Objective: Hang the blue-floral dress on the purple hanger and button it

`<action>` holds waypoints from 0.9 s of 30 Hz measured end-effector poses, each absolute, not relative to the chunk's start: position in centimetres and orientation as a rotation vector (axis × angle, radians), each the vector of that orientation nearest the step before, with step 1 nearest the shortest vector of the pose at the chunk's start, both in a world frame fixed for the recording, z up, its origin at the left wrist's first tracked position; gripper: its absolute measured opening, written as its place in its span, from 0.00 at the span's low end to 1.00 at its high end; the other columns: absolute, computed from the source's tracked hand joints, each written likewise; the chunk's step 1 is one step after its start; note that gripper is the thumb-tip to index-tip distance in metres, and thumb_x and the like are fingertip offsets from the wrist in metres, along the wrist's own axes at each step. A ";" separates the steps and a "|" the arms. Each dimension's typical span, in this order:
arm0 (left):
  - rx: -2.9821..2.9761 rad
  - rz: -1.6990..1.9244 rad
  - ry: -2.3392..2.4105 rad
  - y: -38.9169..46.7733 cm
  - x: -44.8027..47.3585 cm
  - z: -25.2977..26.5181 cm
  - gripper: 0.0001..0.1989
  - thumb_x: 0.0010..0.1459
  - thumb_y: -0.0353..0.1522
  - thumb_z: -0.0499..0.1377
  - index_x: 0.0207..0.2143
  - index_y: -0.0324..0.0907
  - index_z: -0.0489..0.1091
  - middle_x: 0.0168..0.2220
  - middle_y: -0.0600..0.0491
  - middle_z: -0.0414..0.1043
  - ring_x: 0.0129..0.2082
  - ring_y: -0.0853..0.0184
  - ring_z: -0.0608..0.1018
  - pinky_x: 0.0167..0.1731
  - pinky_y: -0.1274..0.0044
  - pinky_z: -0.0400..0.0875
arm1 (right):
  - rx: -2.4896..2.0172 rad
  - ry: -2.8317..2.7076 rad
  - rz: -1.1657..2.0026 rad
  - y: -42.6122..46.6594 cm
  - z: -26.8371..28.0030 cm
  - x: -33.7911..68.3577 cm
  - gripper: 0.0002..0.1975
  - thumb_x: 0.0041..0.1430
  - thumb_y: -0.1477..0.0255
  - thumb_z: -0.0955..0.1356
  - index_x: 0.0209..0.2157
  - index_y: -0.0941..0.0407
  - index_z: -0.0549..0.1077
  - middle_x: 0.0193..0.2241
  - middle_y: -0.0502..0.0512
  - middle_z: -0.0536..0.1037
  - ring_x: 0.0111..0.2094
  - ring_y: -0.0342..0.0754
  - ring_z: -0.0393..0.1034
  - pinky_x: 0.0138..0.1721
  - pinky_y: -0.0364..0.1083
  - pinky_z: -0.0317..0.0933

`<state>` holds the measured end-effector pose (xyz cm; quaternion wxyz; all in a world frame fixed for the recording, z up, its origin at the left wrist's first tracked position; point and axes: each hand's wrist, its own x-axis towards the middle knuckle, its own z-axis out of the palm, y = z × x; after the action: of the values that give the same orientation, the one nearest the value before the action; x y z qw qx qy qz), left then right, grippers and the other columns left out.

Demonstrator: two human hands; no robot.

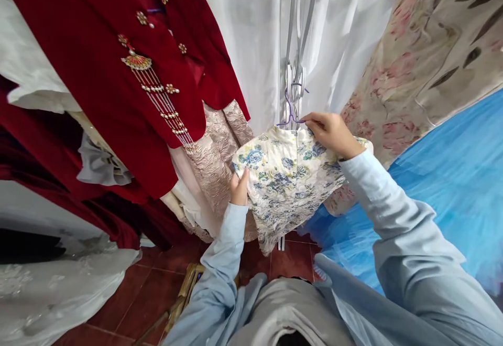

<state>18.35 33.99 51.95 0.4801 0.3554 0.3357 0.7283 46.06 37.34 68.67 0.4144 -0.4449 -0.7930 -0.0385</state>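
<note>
A cream dress with blue flowers [281, 183] hangs from a purple hanger [291, 118] in front of me. My left hand [239, 187] is closed on the dress's left side edge, thumb on the front and the other fingers hidden behind the cloth. Up at the neckline, my right hand [330, 132] pinches the hanger's right arm where it meets the dress. The hanger's hook rises to a white rail fitting [293, 81] on the curtain.
To the left hangs a red velvet jacket [118, 73] with a beaded brooch, over a pink brocade garment [220, 157]. White curtains [247, 36] are behind. On the right are a floral cloth [408, 73] and a blue tulle skirt [444, 178]. Red tiles [133, 293] cover the floor.
</note>
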 end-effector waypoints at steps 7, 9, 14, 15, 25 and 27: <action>1.033 1.739 1.132 33.4 17.7 46.8 0.27 0.51 0.50 0.70 0.43 0.39 0.72 0.44 0.45 0.78 0.46 0.59 0.80 0.48 0.72 0.74 | -1.015 -1.898 -0.391 35.1 64.2 46.7 0.18 0.65 0.67 0.66 0.55 0.54 0.75 0.47 0.64 0.78 0.48 0.61 0.73 0.48 0.56 0.65; 1.148 1.892 1.258 33.6 17.7 47.2 0.28 0.54 0.50 0.68 0.48 0.41 0.69 0.48 0.43 0.74 0.47 0.60 0.79 0.46 0.72 0.74 | -0.954 -1.782 -0.443 34.8 62.8 46.0 0.15 0.64 0.67 0.67 0.51 0.53 0.75 0.48 0.64 0.77 0.51 0.61 0.71 0.51 0.58 0.64; 1.888 2.096 1.285 35.3 19.3 54.0 0.18 0.68 0.41 0.57 0.55 0.43 0.66 0.55 0.41 0.68 0.51 0.60 0.75 0.48 0.69 0.74 | -1.006 -1.600 -0.224 36.0 60.3 43.5 0.14 0.68 0.66 0.65 0.52 0.52 0.74 0.34 0.56 0.78 0.35 0.53 0.72 0.41 0.53 0.67; 2.103 1.982 1.167 36.0 19.8 55.9 0.15 0.70 0.39 0.55 0.55 0.43 0.67 0.55 0.41 0.69 0.51 0.60 0.76 0.48 0.69 0.75 | -1.027 -1.608 -0.151 36.6 60.2 43.0 0.16 0.68 0.65 0.65 0.55 0.52 0.73 0.33 0.55 0.79 0.32 0.51 0.71 0.38 0.51 0.67; 2.621 1.304 0.864 40.8 23.9 63.0 0.10 0.69 0.31 0.56 0.48 0.41 0.74 0.44 0.45 0.75 0.49 0.56 0.77 0.52 0.68 0.70 | -1.142 -1.545 -0.056 37.8 61.3 41.0 0.11 0.67 0.64 0.67 0.43 0.55 0.76 0.32 0.55 0.81 0.29 0.48 0.73 0.35 0.48 0.68; 2.599 1.344 0.866 40.7 23.8 62.9 0.08 0.69 0.31 0.55 0.44 0.41 0.74 0.41 0.46 0.74 0.46 0.57 0.77 0.49 0.69 0.69 | -1.148 -1.544 -0.062 37.2 61.4 40.5 0.11 0.67 0.62 0.67 0.42 0.55 0.76 0.33 0.55 0.81 0.30 0.49 0.74 0.36 0.48 0.69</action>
<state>23.82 40.66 62.91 0.0450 0.8509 0.2835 0.4400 40.52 37.19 61.41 0.5716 -0.4892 -0.6582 -0.0266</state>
